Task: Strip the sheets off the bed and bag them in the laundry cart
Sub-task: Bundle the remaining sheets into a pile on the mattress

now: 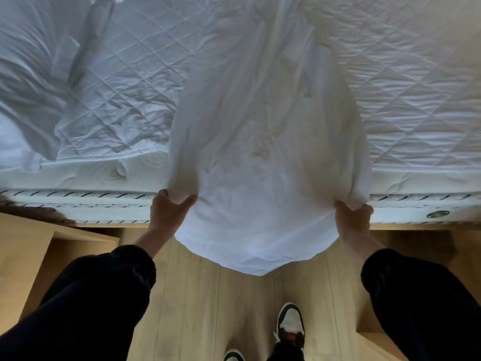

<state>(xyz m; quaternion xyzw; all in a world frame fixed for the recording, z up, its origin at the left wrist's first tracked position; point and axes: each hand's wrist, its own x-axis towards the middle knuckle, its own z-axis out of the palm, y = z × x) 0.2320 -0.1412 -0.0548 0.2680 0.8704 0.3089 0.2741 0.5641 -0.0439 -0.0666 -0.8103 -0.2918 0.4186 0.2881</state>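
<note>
Sheet, white, crumpled, bunched, both hands gripping edges

sheet: across the middle of the bed, near end hanging over the bed's near edge, above the floor
left grip: on the sheet's left corner, before the bed's side
right grip: on the sheet's right corner
bunched bedding: on the bed, far left
shoes: on the floor, nearer than the hanging end
</note>
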